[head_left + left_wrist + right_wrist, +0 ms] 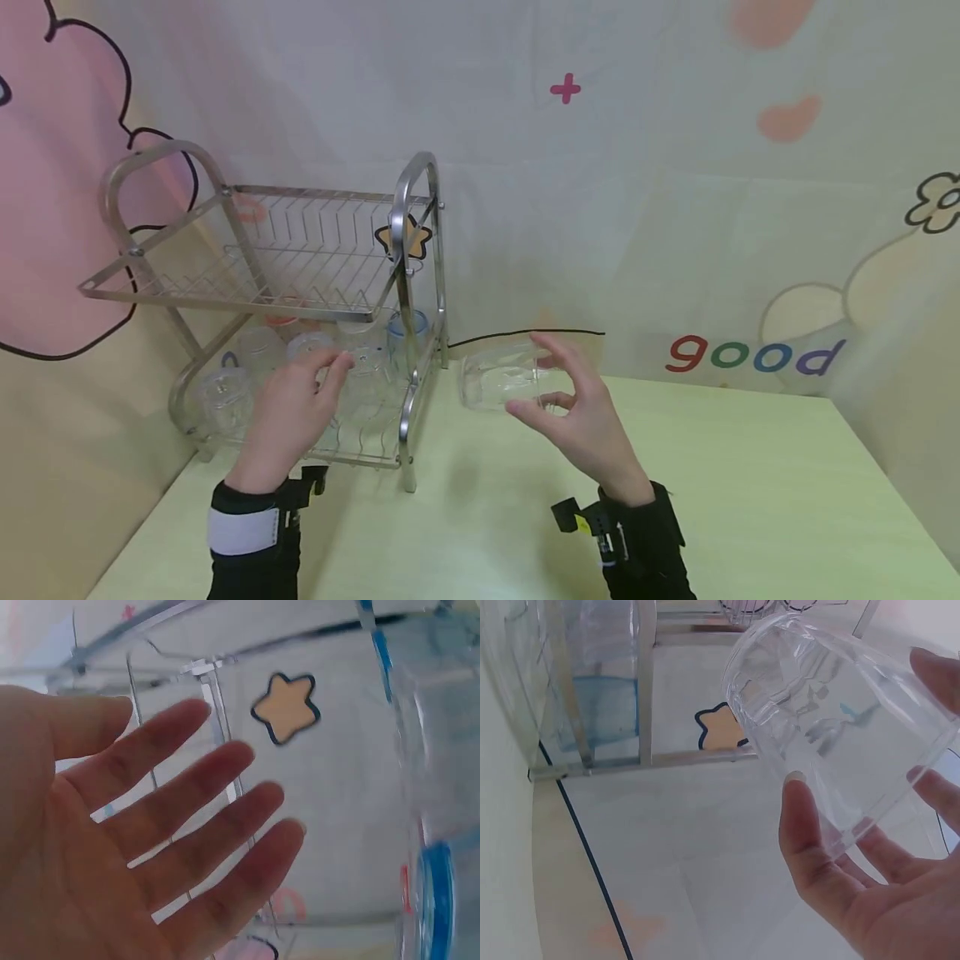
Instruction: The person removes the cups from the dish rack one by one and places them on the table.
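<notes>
My right hand (577,421) grips a clear drinking glass (491,382) near its open rim, thumb on one side and fingers on the other. Tipped on its side above the table, the glass points its thick base left toward the rack, and the right wrist view shows its transparent wall (832,727). In front of the lower tier of the metal dish rack (232,305) is my left hand (288,417), holding nothing. Its fingers are spread and relaxed in the left wrist view. Behind it, several clear glasses (367,387) stand on the lower tier, partly hidden by that hand.
The rack's upper tier (315,267) is a wire shelf with slots. A blue-rimmed glass (417,325) stands at the lower tier's back right, and a clear cup (225,404) at its left. The pale green table (750,483) meets a printed cloth wall (600,208) behind.
</notes>
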Demonstrator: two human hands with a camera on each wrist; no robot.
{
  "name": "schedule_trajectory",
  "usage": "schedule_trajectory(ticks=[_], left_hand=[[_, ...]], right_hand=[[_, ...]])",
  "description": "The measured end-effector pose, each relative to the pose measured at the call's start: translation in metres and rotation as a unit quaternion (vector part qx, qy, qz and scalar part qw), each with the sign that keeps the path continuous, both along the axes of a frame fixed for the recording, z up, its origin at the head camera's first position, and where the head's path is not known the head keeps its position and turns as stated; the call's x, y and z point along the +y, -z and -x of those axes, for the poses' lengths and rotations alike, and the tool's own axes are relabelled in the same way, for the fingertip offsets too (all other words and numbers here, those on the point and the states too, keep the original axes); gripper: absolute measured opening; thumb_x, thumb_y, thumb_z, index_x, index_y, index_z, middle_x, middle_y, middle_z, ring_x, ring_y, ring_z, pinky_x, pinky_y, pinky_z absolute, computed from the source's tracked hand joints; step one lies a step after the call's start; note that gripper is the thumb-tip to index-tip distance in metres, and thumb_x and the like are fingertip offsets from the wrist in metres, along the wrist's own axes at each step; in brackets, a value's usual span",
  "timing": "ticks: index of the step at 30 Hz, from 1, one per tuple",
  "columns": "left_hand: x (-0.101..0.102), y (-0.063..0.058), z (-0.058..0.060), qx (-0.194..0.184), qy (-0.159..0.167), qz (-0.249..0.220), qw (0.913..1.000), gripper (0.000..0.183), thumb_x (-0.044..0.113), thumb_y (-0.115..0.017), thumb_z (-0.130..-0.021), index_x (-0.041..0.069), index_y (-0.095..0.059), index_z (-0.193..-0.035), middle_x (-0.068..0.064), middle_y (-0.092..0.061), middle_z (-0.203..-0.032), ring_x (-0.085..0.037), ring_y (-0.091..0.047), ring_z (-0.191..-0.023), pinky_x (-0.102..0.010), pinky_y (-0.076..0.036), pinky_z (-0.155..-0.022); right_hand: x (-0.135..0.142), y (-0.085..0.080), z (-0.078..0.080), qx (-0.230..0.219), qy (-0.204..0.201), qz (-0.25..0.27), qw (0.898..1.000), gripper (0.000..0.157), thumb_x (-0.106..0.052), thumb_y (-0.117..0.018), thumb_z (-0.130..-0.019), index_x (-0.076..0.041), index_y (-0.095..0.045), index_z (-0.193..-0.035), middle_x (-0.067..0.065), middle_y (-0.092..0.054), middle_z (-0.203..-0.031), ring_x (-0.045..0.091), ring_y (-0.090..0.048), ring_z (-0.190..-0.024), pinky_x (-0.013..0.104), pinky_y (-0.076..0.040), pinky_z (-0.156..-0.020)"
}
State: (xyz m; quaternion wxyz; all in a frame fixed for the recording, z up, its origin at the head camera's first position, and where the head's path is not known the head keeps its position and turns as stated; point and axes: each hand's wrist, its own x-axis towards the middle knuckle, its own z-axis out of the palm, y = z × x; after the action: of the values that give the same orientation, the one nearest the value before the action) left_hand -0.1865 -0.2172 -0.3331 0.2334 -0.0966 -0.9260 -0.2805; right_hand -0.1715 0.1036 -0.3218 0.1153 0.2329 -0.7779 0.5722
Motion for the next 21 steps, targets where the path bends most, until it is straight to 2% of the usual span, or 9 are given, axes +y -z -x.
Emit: schedule_trajectory(ticks=[2,4,6,9,12,15,18,21], left_hand=[[-0.010,0.000,0.000,-0.010,-0.012,-0.008,0.9999,0.037,0.028,-0.049,-0.104,-0.002,-0.066,-0.118,-0.021,-0.067,-0.112,-0.034,-0.065,-0.079,-0.049,-0.051,-0.066],[-0.019,0.000,-0.001,-0.026,-0.034,0.003,0.9991,0.037,0.027,-0.051,-0.103,-0.002,-0.063,-0.121,-0.023,-0.063,-0.119,-0.039,-0.064,-0.092,-0.053,-0.051,-0.072],[-0.027,0.001,-0.002,-0.056,-0.051,0.018,0.9970,0.038,0.027,-0.053,-0.102,-0.003,-0.061,-0.125,-0.027,-0.059,-0.125,-0.045,-0.058,-0.106,-0.058,-0.049,-0.080],[-0.035,0.003,-0.004,-0.106,-0.066,0.043,0.9912,0.043,0.026,-0.058,-0.099,-0.004,-0.056,-0.130,-0.030,-0.054,-0.129,-0.050,-0.051,-0.115,-0.064,-0.043,-0.088],[-0.038,0.006,-0.003,-0.134,-0.083,0.058,0.9857,0.051,0.028,-0.063,-0.096,-0.004,-0.052,-0.134,-0.032,-0.051,-0.132,-0.052,-0.048,-0.117,-0.067,-0.042,-0.087],[-0.037,0.009,-0.002,-0.154,-0.110,0.065,0.9798,0.056,0.033,-0.065,-0.094,-0.002,-0.051,-0.135,-0.032,-0.051,-0.132,-0.053,-0.050,-0.114,-0.068,-0.044,-0.081],[-0.037,0.011,0.000,-0.174,-0.126,0.076,0.9736,0.059,0.036,-0.065,-0.092,-0.002,-0.051,-0.135,-0.032,-0.052,-0.131,-0.053,-0.052,-0.110,-0.067,-0.045,-0.075],[-0.037,0.013,0.001,-0.191,-0.129,0.086,0.9691,0.062,0.037,-0.066,-0.091,-0.002,-0.050,-0.136,-0.033,-0.052,-0.130,-0.053,-0.054,-0.107,-0.066,-0.046,-0.073]], right_hand=[[0.004,-0.002,0.000,0.004,0.007,-0.011,1.000,0.070,-0.003,-0.078,-0.082,-0.012,-0.046,-0.143,0.006,-0.043,-0.142,0.025,-0.045,-0.121,0.037,-0.055,-0.082],[0.008,-0.003,0.001,0.010,0.014,-0.020,1.000,0.069,-0.003,-0.078,-0.082,-0.012,-0.046,-0.143,0.006,-0.044,-0.142,0.025,-0.045,-0.120,0.036,-0.055,-0.081],[0.011,-0.003,0.001,0.011,0.023,-0.025,0.999,0.068,-0.003,-0.078,-0.082,-0.012,-0.047,-0.143,0.006,-0.044,-0.141,0.025,-0.044,-0.120,0.035,-0.055,-0.080],[0.017,-0.002,0.003,0.010,0.034,-0.032,0.999,0.068,-0.005,-0.078,-0.083,-0.013,-0.046,-0.143,0.006,-0.043,-0.141,0.025,-0.044,-0.119,0.035,-0.055,-0.080],[0.023,-0.002,0.004,0.012,0.039,-0.041,0.998,0.068,-0.006,-0.078,-0.083,-0.013,-0.046,-0.143,0.005,-0.042,-0.140,0.024,-0.043,-0.119,0.035,-0.056,-0.080],[0.029,-0.001,0.006,0.019,0.048,-0.053,0.997,0.068,-0.006,-0.078,-0.083,-0.013,-0.047,-0.142,0.006,-0.043,-0.139,0.025,-0.044,-0.118,0.033,-0.056,-0.078],[0.042,0.011,0.017,0.025,0.064,-0.068,0.995,0.070,-0.012,-0.080,-0.083,-0.019,-0.046,-0.144,0.002,-0.042,-0.142,0.023,-0.045,-0.119,0.031,-0.056,-0.077],[0.055,0.023,0.028,0.028,0.077,-0.079,0.994,0.073,-0.019,-0.081,-0.082,-0.027,-0.045,-0.145,-0.003,-0.040,-0.144,0.020,-0.045,-0.121,0.029,-0.056,-0.076]])
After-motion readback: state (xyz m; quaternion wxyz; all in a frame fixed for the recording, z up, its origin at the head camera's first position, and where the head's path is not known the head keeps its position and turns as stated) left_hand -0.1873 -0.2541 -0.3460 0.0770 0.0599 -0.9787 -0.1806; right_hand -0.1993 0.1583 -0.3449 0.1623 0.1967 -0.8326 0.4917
